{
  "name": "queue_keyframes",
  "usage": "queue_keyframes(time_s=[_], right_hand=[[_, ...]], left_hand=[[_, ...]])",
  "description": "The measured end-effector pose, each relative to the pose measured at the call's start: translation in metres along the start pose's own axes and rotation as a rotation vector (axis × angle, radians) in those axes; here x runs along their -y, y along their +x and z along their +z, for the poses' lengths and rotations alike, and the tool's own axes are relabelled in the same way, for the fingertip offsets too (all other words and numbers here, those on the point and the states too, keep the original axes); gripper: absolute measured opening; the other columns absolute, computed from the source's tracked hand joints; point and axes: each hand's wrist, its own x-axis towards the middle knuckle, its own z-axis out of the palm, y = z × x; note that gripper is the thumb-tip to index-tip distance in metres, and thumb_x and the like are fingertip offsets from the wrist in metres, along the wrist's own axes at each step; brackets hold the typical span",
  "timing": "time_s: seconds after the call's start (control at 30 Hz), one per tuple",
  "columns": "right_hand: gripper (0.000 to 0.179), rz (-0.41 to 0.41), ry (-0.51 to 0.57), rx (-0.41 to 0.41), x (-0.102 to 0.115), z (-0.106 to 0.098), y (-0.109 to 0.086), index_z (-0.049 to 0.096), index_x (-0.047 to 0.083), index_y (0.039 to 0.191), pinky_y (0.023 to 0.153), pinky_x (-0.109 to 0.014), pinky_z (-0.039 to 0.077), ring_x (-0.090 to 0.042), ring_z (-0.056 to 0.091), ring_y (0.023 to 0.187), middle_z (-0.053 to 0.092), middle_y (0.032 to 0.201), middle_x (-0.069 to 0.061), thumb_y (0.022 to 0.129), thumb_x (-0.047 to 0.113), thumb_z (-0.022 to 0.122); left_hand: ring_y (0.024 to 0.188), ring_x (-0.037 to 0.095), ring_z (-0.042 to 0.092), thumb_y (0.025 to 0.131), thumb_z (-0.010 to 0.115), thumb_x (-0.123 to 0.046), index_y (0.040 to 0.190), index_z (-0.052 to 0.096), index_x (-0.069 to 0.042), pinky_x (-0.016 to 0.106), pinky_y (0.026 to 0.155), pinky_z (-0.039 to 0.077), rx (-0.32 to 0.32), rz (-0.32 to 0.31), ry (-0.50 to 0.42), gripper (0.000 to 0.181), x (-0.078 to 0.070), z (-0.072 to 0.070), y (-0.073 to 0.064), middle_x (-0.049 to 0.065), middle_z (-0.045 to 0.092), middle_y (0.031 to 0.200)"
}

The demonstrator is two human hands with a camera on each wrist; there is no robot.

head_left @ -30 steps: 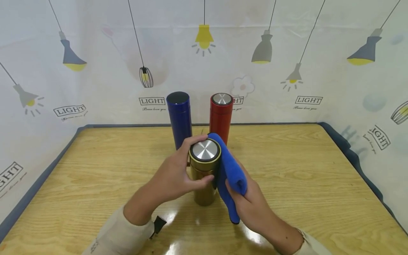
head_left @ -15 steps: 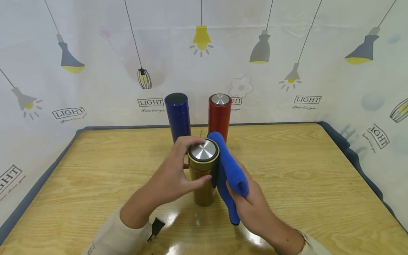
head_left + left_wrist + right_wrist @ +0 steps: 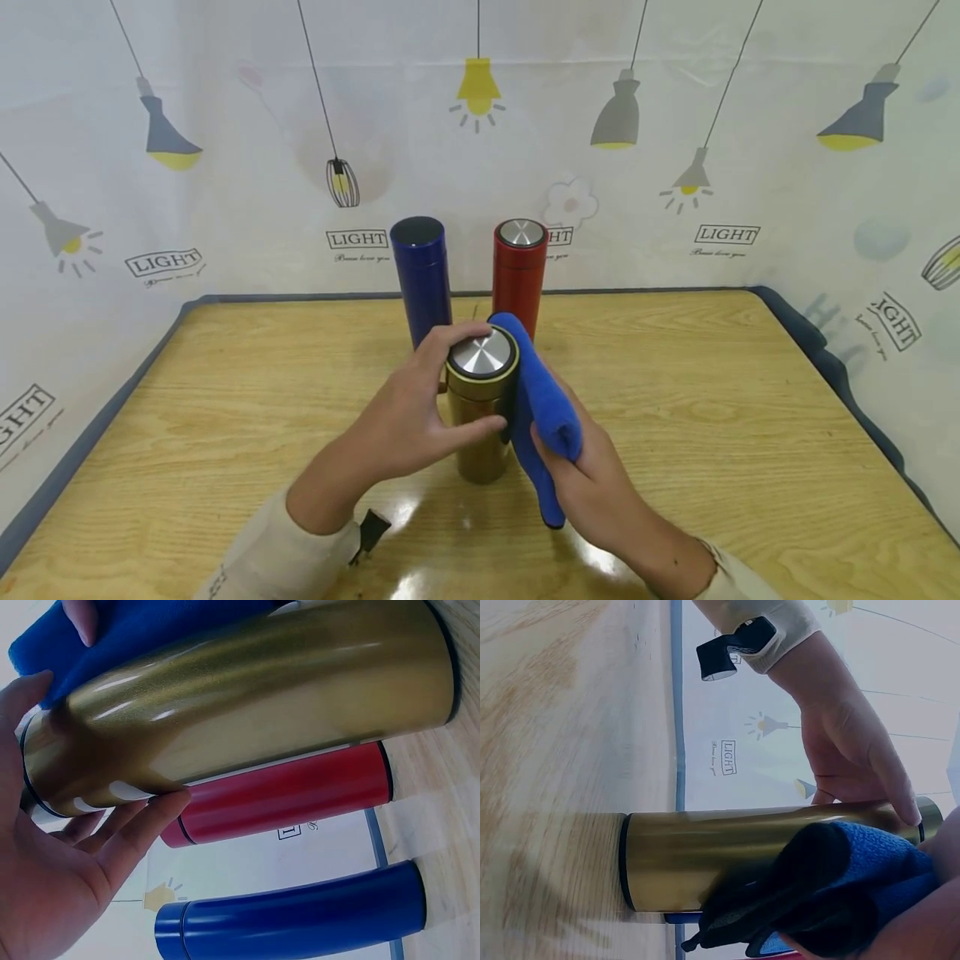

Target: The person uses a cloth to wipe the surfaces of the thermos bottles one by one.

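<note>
A gold thermos flask (image 3: 481, 425) with a brushed silver lid top stands upright on the wooden table. My left hand (image 3: 401, 417) grips it near the top, thumb on the near side and fingers curving behind the lid; the left wrist view shows the thumb and fingers (image 3: 131, 840) around its upper end. A folded blue cloth (image 3: 551, 400) is held in my right hand (image 3: 596, 483), lying along the flask's right side. The right wrist view shows the cloth's dark underside (image 3: 780, 892) overlapping the flask's body. My right fingers are mostly hidden behind the cloth.
Behind the gold flask stand a blue flask (image 3: 422, 279) on the left and a red flask (image 3: 519, 283) on the right, both upright. A white backdrop (image 3: 277, 108) printed with lamps encloses the table (image 3: 720, 417). A black strap (image 3: 372, 530) hangs at my left cuff.
My left fingertips and thumb have shifted slightly around the top of the gold flask. The cloth, my right hand and the other flasks stay almost the same; the head view sways a little.
</note>
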Motion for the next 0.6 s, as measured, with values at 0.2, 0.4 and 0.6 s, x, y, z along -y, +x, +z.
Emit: queue_keyframes(time_s=[0.2,0.4,0.6], right_hand=[[0.063,0.033,0.01,0.004,-0.0002,0.0014,0.0003,0.018,0.034,0.159,0.112,-0.058,0.036,-0.027,0.029,0.149,0.025,0.165,0.004,0.107,0.007,0.04],[0.064,0.03,-0.006,-0.013,0.0025,0.0019,-0.0013,0.019,0.033,0.159,0.113,-0.053,0.035,-0.024,0.029,0.149,0.027,0.164,0.005,0.106,0.005,0.041],[0.064,0.022,-0.005,-0.019,0.0079,0.0015,-0.0028,0.019,0.033,0.159,0.113,-0.051,0.033,-0.023,0.028,0.15,0.026,0.164,0.005,0.106,0.006,0.042]], left_hand=[[0.131,0.02,0.052,0.08,0.086,-0.028,0.149,0.032,-0.027,0.035,0.086,0.059,-0.004,0.02,-0.018,0.088,0.0011,-0.0006,0.0012,0.002,0.046,0.146],[0.132,0.021,0.05,0.08,0.086,-0.025,0.15,0.031,-0.028,0.037,0.086,0.06,0.012,0.016,-0.056,0.088,0.0023,-0.001,0.0016,0.002,0.045,0.145],[0.132,0.02,0.049,0.082,0.085,-0.024,0.151,0.031,-0.028,0.037,0.086,0.06,0.01,0.032,-0.05,0.087,0.0045,-0.0007,0.0018,0.002,0.043,0.143]])
